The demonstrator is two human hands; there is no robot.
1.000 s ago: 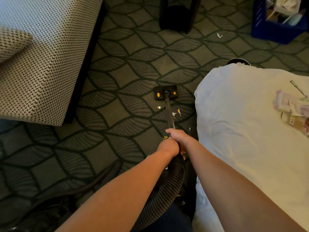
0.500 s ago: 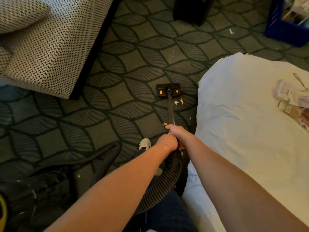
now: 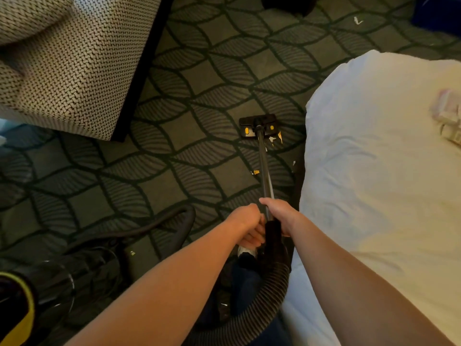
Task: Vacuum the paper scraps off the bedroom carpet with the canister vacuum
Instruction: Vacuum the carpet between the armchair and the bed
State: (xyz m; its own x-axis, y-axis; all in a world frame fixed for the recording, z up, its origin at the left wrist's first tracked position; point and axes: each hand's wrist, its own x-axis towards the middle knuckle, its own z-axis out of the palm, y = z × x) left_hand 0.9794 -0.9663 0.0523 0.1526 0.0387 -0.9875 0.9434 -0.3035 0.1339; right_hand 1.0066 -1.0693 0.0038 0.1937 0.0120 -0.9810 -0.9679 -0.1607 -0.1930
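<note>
Reaching forward and down with both bare forearms, converging on the near end of the slim dark metal vacuum wand (image 3: 263, 166). Wrapping the right hand (image 3: 279, 214) round the wand just above its black grip, fingers curled tight; curling the left hand (image 3: 245, 219) against the grip's left side, touching the right hand and gripping there too. Slanting the wand away from the hands to the flat black floor head with yellow markings (image 3: 258, 126), resting well ahead on the dark grey-green leaf-patterned carpet (image 3: 174, 121). Working beside small white and yellow paper scraps (image 3: 274, 139) lying just right of that head and along the wand, with one white scrap (image 3: 358, 20) far ahead to the right. Trailing the grey ribbed hose (image 3: 262, 303) below the wrists. Standing with the black and yellow canister body (image 3: 17, 308) low to the left of the arms, the white-sheeted bed (image 3: 374, 171) close along the right arm, and the woven cream and black upholstered seat (image 3: 62, 71) ahead to the left.
</note>
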